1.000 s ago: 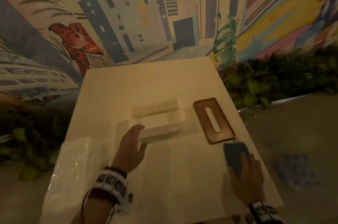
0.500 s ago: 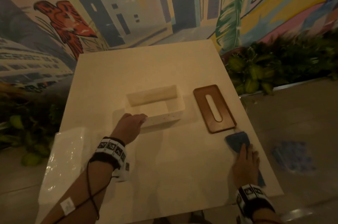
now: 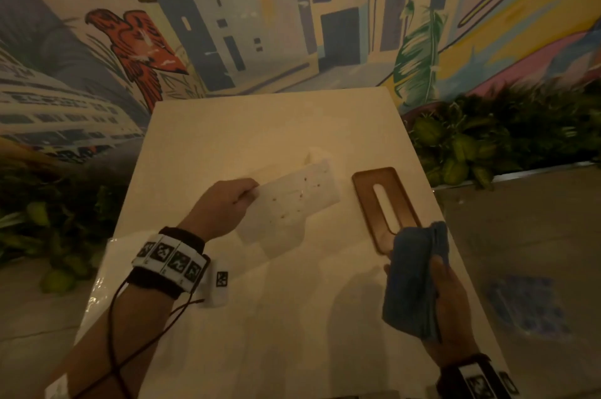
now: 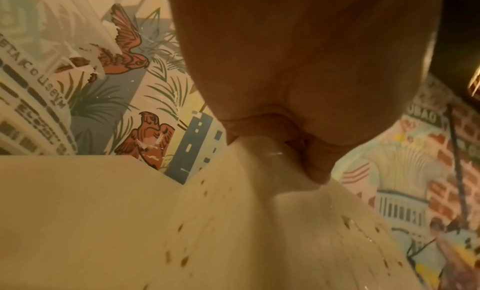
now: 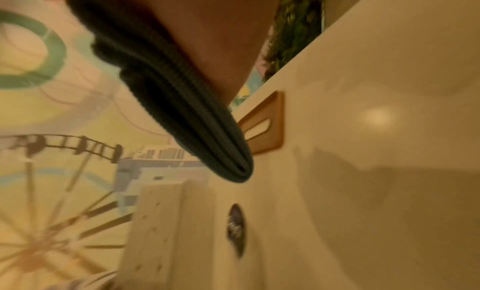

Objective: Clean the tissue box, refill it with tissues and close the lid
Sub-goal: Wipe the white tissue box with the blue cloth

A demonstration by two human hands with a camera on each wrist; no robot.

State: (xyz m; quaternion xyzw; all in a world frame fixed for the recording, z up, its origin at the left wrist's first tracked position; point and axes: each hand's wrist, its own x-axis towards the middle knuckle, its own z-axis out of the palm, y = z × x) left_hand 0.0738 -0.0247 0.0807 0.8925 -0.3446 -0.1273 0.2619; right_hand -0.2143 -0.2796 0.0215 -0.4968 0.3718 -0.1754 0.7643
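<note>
The white speckled tissue box (image 3: 296, 197) is lifted off the table and tilted, its side wall facing me. My left hand (image 3: 224, 203) grips its near left rim; in the left wrist view the fingers curl over the box wall (image 4: 259, 222). My right hand (image 3: 445, 294) holds a folded blue cloth (image 3: 413, 275) above the table's right edge. In the right wrist view the cloth (image 5: 187, 114) hangs just above the box (image 5: 166, 222). The brown wooden lid (image 3: 383, 203) with its slot lies flat on the table, right of the box. A clear-wrapped tissue pack (image 3: 100, 271) lies at the table's left edge.
The white table (image 3: 292, 317) is narrow, with its right edge close to the lid. Green plants (image 3: 487, 144) line both sides below a painted mural wall. A blue patterned patch (image 3: 527, 307) shows on the floor to the right.
My left hand has taken hold of the box and lifted and tilted it off the table. My right hand has picked the blue cloth up from the table surface.
</note>
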